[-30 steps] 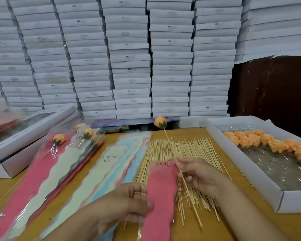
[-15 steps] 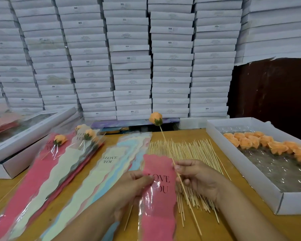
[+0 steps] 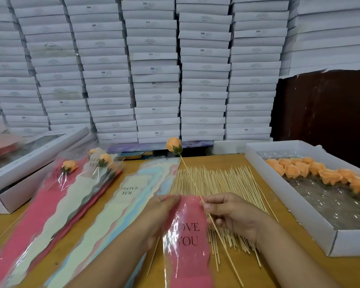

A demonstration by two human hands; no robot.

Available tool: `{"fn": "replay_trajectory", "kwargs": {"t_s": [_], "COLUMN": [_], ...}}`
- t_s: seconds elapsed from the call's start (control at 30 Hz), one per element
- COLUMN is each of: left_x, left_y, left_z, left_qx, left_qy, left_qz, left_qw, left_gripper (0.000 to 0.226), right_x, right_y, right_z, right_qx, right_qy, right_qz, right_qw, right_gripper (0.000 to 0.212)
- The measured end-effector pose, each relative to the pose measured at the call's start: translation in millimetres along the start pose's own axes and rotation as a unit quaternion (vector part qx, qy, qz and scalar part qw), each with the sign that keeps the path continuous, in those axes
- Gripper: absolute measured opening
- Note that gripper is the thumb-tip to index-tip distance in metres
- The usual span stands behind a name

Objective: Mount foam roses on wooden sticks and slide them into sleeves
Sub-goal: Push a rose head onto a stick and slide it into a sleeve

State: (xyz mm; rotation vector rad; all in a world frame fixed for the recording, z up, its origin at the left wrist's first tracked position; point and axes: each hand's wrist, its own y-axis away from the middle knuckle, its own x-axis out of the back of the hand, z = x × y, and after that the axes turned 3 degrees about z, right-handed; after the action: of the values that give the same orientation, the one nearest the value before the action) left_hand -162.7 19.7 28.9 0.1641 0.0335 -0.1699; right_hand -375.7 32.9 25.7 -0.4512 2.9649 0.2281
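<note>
The fingers point(image 3: 211, 205) of the right hand point(image 3: 231, 215) are pinched together on a thin wooden stick point(image 3: 195, 187), with an orange foam rose point(image 3: 174, 144) mounted on its far tip, up above the heap of bare sticks point(image 3: 222, 183). The stick slants from the rose down past the hand, its near end running out over the wooden table point(image 3: 289, 273).

The left hand point(image 3: 160, 215) grips the upper edge of a pink sleeve point(image 3: 187, 242) printed "LOVE YOU", fingers curled on the glossy film at its top. The sleeve lies just left of the held stick, its mouth almost touching the stick; whether the stick has entered it, I cannot tell.

Left of the pink sleeve lies a fanned stack of pastel sleeves point(image 3: 121, 206), and farther left a pile of finished sleeves point(image 3: 56, 196) with roses inside. Right of the heap of sticks sits a white tray point(image 3: 299, 217) holding loose orange roses point(image 3: 312, 170) along its far side. A flat white box point(image 3: 29, 161) rests at the table's left edge, and stacked white cartons point(image 3: 156, 75) fill the wall behind.
</note>
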Motion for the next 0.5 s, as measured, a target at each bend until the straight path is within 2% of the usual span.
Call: {"fn": "replay_trajectory", "kwargs": {"t_s": [0.13, 0.3, 0.5], "left_x": [-3.9, -11.9, -16.7], "left_y": [-12.0, -23.4, -23.9], "left_z": [-3.4, -0.7, -4.5], "left_qx": [-0.004, -0.005, 0.023], "left_qy": [-0.016, 0.051, 0.112], "left_qz": [0.015, 0.031, -0.002], "left_qw": [1.000, 0.998, 0.993], "left_gripper": [0.036, 0.030, 0.031], "right_x": [2.8, 4.6, 5.3], "right_y": [-3.8, -8.2, -10.9], "right_z": [1.5, 3.6, 2.9], "right_qx": [-0.001, 0.001, 0.007], "right_qy": [-0.005, -0.031, -0.037], "right_qz": [0.043, 0.110, 0.148], "right_qw": [0.999, 0.993, 0.988], "right_gripper": [0.022, 0.020, 0.016]}}
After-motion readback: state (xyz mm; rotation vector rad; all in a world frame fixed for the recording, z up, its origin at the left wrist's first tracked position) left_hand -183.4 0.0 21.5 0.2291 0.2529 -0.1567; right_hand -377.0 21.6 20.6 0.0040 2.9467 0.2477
